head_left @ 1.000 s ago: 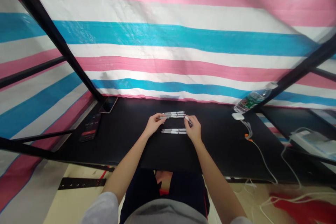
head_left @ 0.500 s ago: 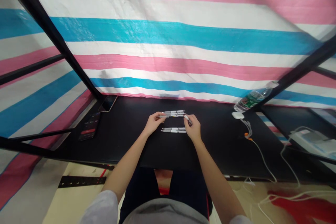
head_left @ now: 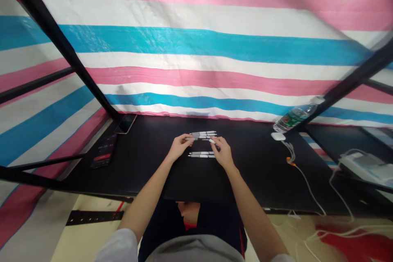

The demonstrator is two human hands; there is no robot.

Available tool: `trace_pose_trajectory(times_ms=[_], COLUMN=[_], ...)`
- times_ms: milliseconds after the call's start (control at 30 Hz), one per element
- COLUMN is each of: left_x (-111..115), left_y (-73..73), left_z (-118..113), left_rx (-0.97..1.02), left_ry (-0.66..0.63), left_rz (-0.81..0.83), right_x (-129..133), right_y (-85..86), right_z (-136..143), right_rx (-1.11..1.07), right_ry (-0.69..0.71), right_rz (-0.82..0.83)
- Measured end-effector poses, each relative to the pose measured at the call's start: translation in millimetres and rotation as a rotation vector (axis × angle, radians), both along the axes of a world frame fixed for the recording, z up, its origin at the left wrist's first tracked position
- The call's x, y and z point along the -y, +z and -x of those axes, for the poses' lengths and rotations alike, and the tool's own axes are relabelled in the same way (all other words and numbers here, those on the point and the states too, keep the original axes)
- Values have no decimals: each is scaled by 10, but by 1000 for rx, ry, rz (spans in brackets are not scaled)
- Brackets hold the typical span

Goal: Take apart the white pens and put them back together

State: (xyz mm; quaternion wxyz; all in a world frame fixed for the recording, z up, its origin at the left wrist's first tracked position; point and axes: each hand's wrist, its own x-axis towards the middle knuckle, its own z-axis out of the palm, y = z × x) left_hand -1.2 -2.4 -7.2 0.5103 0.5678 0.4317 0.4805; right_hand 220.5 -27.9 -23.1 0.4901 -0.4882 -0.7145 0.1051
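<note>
My left hand (head_left: 181, 147) pinches the left end of a slim grey pen piece (head_left: 196, 139), whose thin right part points toward my other hand. My right hand (head_left: 223, 153) is closed on a white pen part (head_left: 211, 141), its end close to the tip of that thin part. Whether the two pieces touch is too small to tell. Just beyond the fingers lie several white-and-grey pens (head_left: 203, 134), side by side. Nearer to me is a second small group of pens (head_left: 200, 154), their right ends partly covered by my right hand.
Two phones, one flat at the back left (head_left: 126, 123) and one nearer (head_left: 104, 151), lie on the black table (head_left: 147, 176). At the right are a water bottle (head_left: 294, 116), a white charger (head_left: 278, 136) and its cable (head_left: 307, 184). Black frame bars and striped sheeting enclose the table.
My right hand has moved a little left, bringing the white pen part closer to the piece in my left hand. My left hand stays nearly in place. The view has tilted slightly.
</note>
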Motion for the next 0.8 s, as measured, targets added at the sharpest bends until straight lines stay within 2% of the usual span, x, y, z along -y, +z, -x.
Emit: trace_pose_trajectory(times_ms=[200, 433, 600, 800], left_x=[13, 39, 63, 36], left_y=[-4, 54, 43, -1], left_z=[-11, -15, -49, -37], left_rx=[-56, -76, -85, -53], left_ry=[-17, 13, -36, -46], left_rz=[-11, -14, -21, -11], right_x=[24, 55, 53, 87], right_y=[49, 74, 58, 139], right_z=[38, 59, 109, 112], right_rx=[128, 285, 295, 78], right_ry=[27, -109, 15, 133], right_rz=[-67, -104, -82, -19])
